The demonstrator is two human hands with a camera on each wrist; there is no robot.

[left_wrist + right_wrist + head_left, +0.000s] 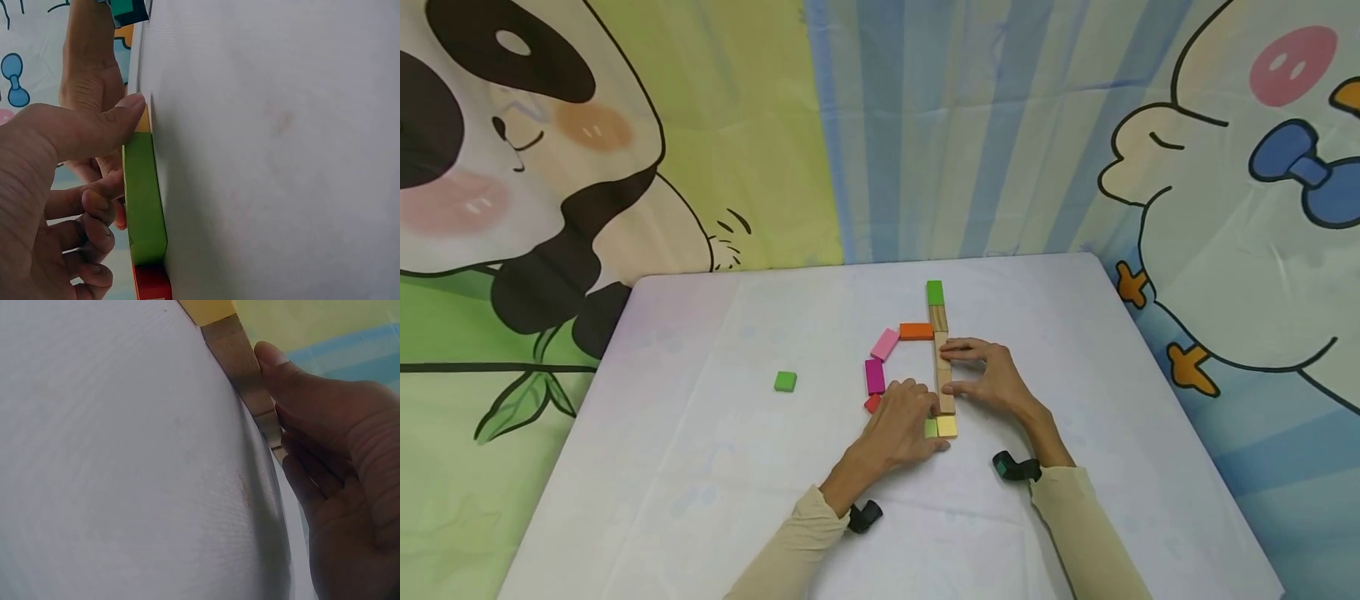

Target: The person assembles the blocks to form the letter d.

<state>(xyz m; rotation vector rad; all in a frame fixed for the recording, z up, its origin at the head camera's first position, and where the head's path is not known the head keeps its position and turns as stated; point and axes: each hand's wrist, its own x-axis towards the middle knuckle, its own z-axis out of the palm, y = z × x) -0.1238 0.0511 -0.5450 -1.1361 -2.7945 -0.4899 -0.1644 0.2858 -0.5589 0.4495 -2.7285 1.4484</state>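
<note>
A line of plain wooden blocks (943, 379) runs away from me, with a yellow block (947, 427) at its near end and a green block (935, 292) at its far end. My left hand (901, 425) has its thumb and index finger about the light green block (142, 197) beside the yellow one; its other fingers curl loosely. The thumb tip lies near the green-yellow joint. With fairly straight fingers, my right hand (996, 379) touches the right side of the wooden line. In the right wrist view its thumb (272, 356) rests along the wooden blocks.
Left of the line, orange (916, 332), pink (885, 343), magenta (875, 377) and red (872, 403) blocks form a curve. A separate green block (786, 382) lies farther left on the white table (715, 467). Printed cloth (1000, 125) stands behind.
</note>
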